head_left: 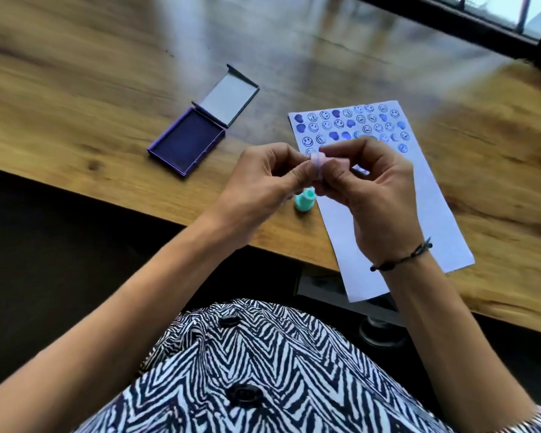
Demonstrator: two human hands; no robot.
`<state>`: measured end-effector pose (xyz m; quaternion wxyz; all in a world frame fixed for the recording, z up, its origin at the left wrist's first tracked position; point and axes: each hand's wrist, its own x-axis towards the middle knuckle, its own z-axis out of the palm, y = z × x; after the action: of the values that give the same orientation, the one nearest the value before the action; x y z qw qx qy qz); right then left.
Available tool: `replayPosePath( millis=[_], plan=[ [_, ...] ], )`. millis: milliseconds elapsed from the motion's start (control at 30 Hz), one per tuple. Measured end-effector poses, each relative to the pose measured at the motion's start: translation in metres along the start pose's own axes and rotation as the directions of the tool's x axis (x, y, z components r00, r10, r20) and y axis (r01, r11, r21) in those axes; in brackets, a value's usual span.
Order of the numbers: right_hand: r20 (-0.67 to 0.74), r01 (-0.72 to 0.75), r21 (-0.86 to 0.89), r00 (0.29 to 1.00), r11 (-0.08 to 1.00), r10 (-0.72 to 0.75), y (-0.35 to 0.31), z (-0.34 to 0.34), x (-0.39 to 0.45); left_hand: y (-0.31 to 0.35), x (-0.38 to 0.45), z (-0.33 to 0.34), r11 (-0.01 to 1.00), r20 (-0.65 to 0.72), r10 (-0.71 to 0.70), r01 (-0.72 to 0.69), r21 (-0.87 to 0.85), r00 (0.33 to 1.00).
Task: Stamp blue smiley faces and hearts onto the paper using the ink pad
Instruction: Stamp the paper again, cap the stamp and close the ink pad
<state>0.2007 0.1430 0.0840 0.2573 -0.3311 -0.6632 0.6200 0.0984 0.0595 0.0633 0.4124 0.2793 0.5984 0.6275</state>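
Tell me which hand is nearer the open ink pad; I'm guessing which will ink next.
Left. The left hand is just right of the ink pad, with bare table between them. The right hand is farther right, over the paper.

Likely home or office desk: long wooden table (106, 89), dark-framed window (481, 14) at far edge.

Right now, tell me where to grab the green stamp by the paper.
Pinch the green stamp around its narrow upper part, coming from above. It appears to stand upright on its wider base on the table, beside the paper, just under both hands, so the sides look hard to reach.
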Motion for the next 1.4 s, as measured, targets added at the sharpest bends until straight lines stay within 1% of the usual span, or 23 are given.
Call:
replayPosePath(
  millis=[67,133,200,233,333,433,500,533,567,633,700,767,900,967,1000,1033,1100,1133,1167,1200,1267,1333,1400],
  plan=[
    [0.058,0.025,-0.142,0.998,0.990,-0.017,-0.002,0.009,0.018,-0.001,0.007,-0.014,0.995,-0.047,0.002,0.002,0.095,0.999],
    [0.136,0.122,-0.381,0.988,0.916,-0.075,0.000,0.020,0.042,-0.004,0.015,-0.030,0.984,-0.161,0.017,0.012,0.177,0.987],
    [0.226,0.254,-0.647,0.964,0.719,-0.138,0.007,0.030,0.066,-0.009,0.021,-0.046,0.970,-0.267,0.033,0.034,0.242,0.963],
    [0.272,0.302,-0.734,0.951,0.609,-0.144,0.012,0.034,0.074,-0.012,0.023,-0.053,0.961,-0.301,0.045,0.041,0.274,0.953],
    [0.352,0.357,-0.852,0.932,0.382,-0.086,0.027,0.042,0.086,-0.017,0.024,-0.067,0.904,-0.369,0.114,0.059,0.425,0.922],
    [0.360,0.368,-0.893,0.930,0.260,-0.080,0.034,0.042,0.088,-0.015,0.035,-0.074,0.751,-0.396,0.264,0.070,0.656,0.880],
    [0.361,0.364,-0.898,0.931,0.245,-0.060,0.032,0.041,0.088,-0.011,0.051,-0.081,0.580,-0.342,0.340,0.091,0.809,0.876],
    [0.355,0.352,-0.899,0.934,0.261,-0.040,0.030,0.040,0.087,-0.010,0.062,-0.083,0.482,-0.305,0.342,0.113,0.869,0.889],
    [0.344,0.340,-0.897,0.938,0.282,-0.036,0.027,0.039,0.085,-0.009,0.075,-0.084,0.386,-0.271,0.323,0.136,0.912,0.907],
    [0.309,0.330,-0.886,0.944,0.325,-0.116,0.018,0.037,0.082,-0.006,0.100,-0.084,0.228,-0.226,0.245,0.171,0.959,0.943],
    [0.270,0.334,-0.870,0.938,0.363,-0.215,0.009,0.036,0.079,-0.005,0.122,-0.081,0.104,-0.196,0.158,0.181,0.978,0.968],
    [0.251,0.332,-0.857,0.937,0.393,-0.243,0.005,0.034,0.079,-0.005,0.137,-0.081,0.059,-0.184,0.092,0.180,0.982,0.979],
    [0.240,0.323,-0.831,0.943,0.452,-0.231,0.004,0.030,0.083,-0.005,0.151,-0.079,0.088,-0.183,0.088,0.175,0.981,0.979],
    [0.201,0.305,-0.811,0.946,0.499,-0.253,0.001,0.033,0.087,-0.003,0.146,-0.080,0.152,-0.166,0.142,0.144,0.978,0.976],
    [0.149,0.276,-0.779,0.953,0.563,-0.263,-0.002,0.036,0.091,0.000,0.141,-0.082,0.222,-0.160,0.185,0.117,0.968,0.970],
    [0.078,0.227,-0.704,0.966,0.673,-0.245,-0.006,0.040,0.094,0.003,0.134,-0.085,0.316,-0.155,0.243,0.072,0.946,0.958],
    [-0.011,0.065,-0.384,0.997,0.921,-0.075,-0.017,0.049,0.099,0.009,0.116,-0.092,0.495,-0.129,0.409,-0.101,0.863,0.904],
    [0.031,-0.038,-0.209,0.998,0.977,0.046,-0.022,0.054,0.101,0.011,0.104,-0.094,0.541,-0.111,0.483,-0.196,0.817,0.869],
    [0.118,-0.134,-0.099,0.982,0.986,0.146,-0.026,0.060,0.101,0.012,0.092,-0.096,0.567,-0.095,0.533,-0.272,0.777,0.841],
    [0.213,-0.205,-0.049,0.954,0.978,0.211,-0.028,0.066,0.100,0.012,0.080,-0.096,0.588,-0.087,0.563,-0.325,0.741,0.822],
    [0.378,-0.276,0.004,0.890,0.961,0.254,-0.029,0.077,0.095,0.010,0.060,-0.099,0.631,-0.113,0.595,-0.375,0.679,0.796],
    [0.466,-0.320,0.066,0.847,0.945,0.255,-0.026,0.087,0.089,0.007,0.046,-0.102,0.650,-0.152,0.627,-0.405,0.644,0.764],
    [0.546,-0.377,0.082,0.791,0.923,0.275,-0.025,0.092,0.085,0.001,0.037,-0.105,0.643,-0.147,0.660,-0.453,0.617,0.736]
  ],
)
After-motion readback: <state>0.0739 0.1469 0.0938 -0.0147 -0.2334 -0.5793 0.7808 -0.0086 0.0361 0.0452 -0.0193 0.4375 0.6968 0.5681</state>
